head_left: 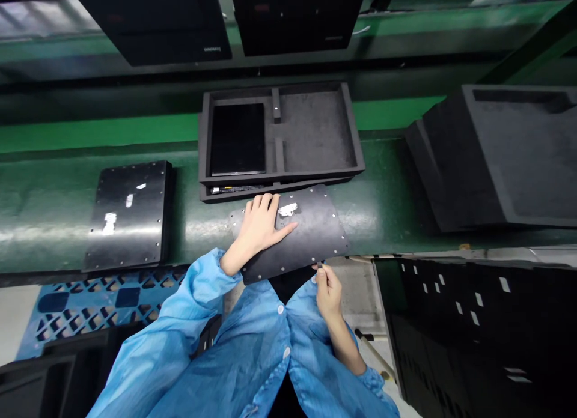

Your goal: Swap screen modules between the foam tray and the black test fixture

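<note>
A dark flat plate (311, 226) with small studs along its edges and a torn white label lies at the front edge of the green bench, partly over it. My left hand (262, 226) rests flat on the plate's left part, fingers spread. Just below the plate's front edge, my right hand (328, 290) is closed in a pinch on a small dark piece too small to name. Behind the plate stands a black foam tray (315, 130) with a dark glossy panel (238, 139) in its left compartment.
Another studded plate stack (128, 217) lies on the green bench (198, 238) at left. Stacked foam trays (527, 160) stand at right. Two dark screens (297, 18) hang at the back. Below are a blue crate (103, 301) and black boards (487, 322).
</note>
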### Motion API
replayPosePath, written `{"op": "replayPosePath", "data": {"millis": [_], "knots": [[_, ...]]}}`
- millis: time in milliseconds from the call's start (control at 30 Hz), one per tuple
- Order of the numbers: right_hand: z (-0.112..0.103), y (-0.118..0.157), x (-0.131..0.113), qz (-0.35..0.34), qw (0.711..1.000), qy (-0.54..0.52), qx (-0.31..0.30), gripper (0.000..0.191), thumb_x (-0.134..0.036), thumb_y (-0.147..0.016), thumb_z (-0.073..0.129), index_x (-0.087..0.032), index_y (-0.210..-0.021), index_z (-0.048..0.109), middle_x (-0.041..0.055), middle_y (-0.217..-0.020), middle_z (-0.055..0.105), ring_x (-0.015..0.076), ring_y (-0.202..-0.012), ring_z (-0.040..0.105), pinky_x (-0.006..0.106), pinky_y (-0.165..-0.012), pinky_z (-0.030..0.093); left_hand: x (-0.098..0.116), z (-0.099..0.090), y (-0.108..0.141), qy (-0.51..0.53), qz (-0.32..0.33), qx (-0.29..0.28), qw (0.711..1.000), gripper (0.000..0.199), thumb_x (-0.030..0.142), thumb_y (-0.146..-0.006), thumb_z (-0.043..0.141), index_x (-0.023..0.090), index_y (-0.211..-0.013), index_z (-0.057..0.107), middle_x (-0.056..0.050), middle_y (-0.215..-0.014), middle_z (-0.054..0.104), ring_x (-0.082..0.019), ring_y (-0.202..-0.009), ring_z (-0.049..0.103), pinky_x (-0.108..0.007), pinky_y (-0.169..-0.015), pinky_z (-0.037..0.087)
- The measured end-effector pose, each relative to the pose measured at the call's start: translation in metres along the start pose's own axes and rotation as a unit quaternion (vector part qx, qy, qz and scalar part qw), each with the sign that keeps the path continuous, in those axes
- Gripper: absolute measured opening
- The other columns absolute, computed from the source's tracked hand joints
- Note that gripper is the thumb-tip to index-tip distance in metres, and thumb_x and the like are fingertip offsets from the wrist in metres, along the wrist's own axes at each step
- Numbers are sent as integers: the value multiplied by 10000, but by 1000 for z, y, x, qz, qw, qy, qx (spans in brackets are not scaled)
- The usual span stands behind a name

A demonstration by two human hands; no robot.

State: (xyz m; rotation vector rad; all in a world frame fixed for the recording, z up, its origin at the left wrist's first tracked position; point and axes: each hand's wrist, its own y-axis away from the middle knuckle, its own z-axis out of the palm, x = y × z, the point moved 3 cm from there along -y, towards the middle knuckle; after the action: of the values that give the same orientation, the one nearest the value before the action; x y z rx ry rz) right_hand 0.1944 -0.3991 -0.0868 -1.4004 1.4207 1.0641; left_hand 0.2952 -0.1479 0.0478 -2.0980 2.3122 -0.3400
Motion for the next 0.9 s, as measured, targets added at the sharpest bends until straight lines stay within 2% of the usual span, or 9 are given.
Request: {"op": "replayPosePath", "data": {"millis": [100, 200, 333, 467, 567, 667, 700, 767, 900], "knots": [[0, 0, -2, 13, 1000, -15, -16, 483, -605, -1103, 504, -208, -1075, 778, 15, -778, 702, 179, -633, 590, 293, -627, 507, 0, 0, 0, 3, 1, -2, 1000, 866, 735, -1004, 591, 113, -1598, 485, -219, -1490, 592, -418, -1342, 522, -549, -1132, 446], [-4, -1, -9, 16, 999, -8, -29, 478, -589, -1110, 513, -202, -1116, 792, 40, -855, 755, 190, -699, 650, 301, -692, 545, 0, 0, 1, 4, 1, -2, 1000, 873, 731, -1001, 599, 103, -1596, 486, -222, -1493, 588, -416, -1347, 517, -540, -1127, 447], [-15, -6, -29, 7, 998, 26, -48, 496, -593, -1113, 502, -203, -1149, 807, 94, -1027, 828, 244, -894, 754, 328, -812, 587, -2, 0, 0, 11, -8, -4, 1000, 875, 730, -993, 609, 123, -1609, 476, -217, -1486, 592, -413, -1343, 521, -536, -1127, 453], [-31, -12, -56, 16, 991, 91, -102, 463, -556, -1132, 481, -229, -1193, 804, 116, -1170, 842, 301, -1086, 787, 358, -895, 587, -1, -1, 0, 23, -24, -1, 999, 873, 709, -992, 618, 131, -1630, 471, -215, -1491, 594, -408, -1375, 528, -541, -1170, 447], [-42, -17, -76, 3, 975, 174, -140, 421, -504, -1144, 450, -267, -1213, 792, 99, -1128, 852, 323, -1037, 805, 361, -829, 563, 12, -8, 12, 26, -8, -4, 1000, 917, 697, -992, 632, 141, -1685, 405, -244, -1632, 499, -427, -1532, 437, -630, -1295, 320], [-49, -22, -93, -10, 943, 285, -173, 368, -431, -1156, 436, -310, -1170, 783, 68, -982, 851, 316, -891, 810, 334, -694, 465, 41, -14, 36, 15, 81, -50, 995, 1064, 794, -922, 679, 167, -1722, 365, -249, -1823, 227, -496, -1689, 164, -772, -1324, 159], [-50, -24, -97, -12, 931, 317, -179, 356, -412, -1159, 437, -321, -1149, 781, 60, -940, 844, 306, -836, 802, 328, -661, 425, 51, -14, 44, 7, 108, -72, 992, 1092, 810, -899, 698, 175, -1725, 369, -241, -1846, 161, -516, -1701, 103, -802, -1312, 155], [-52, -26, -104, -17, 913, 365, -182, 341, -386, -1166, 439, -335, -1135, 776, 51, -897, 834, 284, -755, 776, 324, -633, 365, 65, -12, 57, -21, 138, -105, 985, 1036, 735, -918, 729, 194, -1728, 379, -230, -1854, 130, -539, -1699, 94, -831, -1289, 200], [-54, -30, -113, -38, 885, 423, -190, 337, -385, -1177, 435, -333, -1105, 761, 50, -834, 812, 265, -689, 731, 328, -617, 305, 78, -4, 65, -85, 167, -132, 973, 811, 406, -1015, 682, 175, -1733, 381, -252, -1823, 231, -552, -1655, 266, -797, -1247, 358]]}}
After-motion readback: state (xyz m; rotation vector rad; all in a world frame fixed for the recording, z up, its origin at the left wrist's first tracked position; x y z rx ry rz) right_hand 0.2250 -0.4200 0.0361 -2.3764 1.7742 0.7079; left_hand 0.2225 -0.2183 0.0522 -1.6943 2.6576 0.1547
